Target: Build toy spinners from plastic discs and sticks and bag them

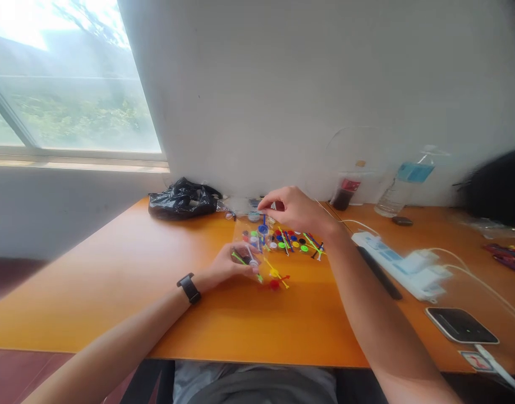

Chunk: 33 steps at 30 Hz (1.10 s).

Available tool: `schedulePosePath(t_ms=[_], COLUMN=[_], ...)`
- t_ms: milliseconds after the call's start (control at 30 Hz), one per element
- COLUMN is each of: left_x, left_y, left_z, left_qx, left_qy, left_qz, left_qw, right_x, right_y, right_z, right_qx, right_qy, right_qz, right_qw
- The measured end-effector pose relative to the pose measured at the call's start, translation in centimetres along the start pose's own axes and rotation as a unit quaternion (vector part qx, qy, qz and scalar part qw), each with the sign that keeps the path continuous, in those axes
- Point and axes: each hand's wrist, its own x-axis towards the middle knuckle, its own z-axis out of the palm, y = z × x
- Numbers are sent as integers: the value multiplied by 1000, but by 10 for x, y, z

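Note:
My right hand (295, 206), thumb and index finger pinched together, holds a blue arrow spinner (263, 229) upright by its tip. Beneath it, my left hand (232, 262) is closed around a clear plastic bag (257, 264). A green arrow (242, 257) and a white one show at that bag, by my left fingers. On the table just right of the bag lie a yellow arrow spinner (275, 273) and a red arrow spinner (275, 285). Farther back, several coloured discs and arrows are spread out, among them a green disc (304, 248).
A black plastic bag (184, 199) sits at the table's back left. A dark drink bottle (345, 193) and a clear water bottle (403, 185) stand by the wall. To the right are a white power strip (392, 264) with cables and a phone (461, 325).

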Motion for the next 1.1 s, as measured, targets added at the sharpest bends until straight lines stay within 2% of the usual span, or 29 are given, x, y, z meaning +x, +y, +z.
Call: schedulePosePath(t_ms=[267,400,800,1000,1100], left_x=[-2,-2,-2,-3,-4], left_y=[6,7,11,13,15], left_z=[3,3,3,5,6], left_qx=[24,11,29,26,23], left_qy=[21,0,-5,13,5], left_qz=[7,12,19,11,11], left_qw=[999,1000,999,1000,1000], right_x=[2,3,0,-1,-2], right_y=[-7,-5,-9,-5,-6], right_z=[1,0,4,5,6], right_qx=[-34,-63,-23,-40,-45], right_qy=[74,110,-4,-106,-127], right_qz=[27,42,-31,-20,-5], right_qw=[996,991,999,993,991])
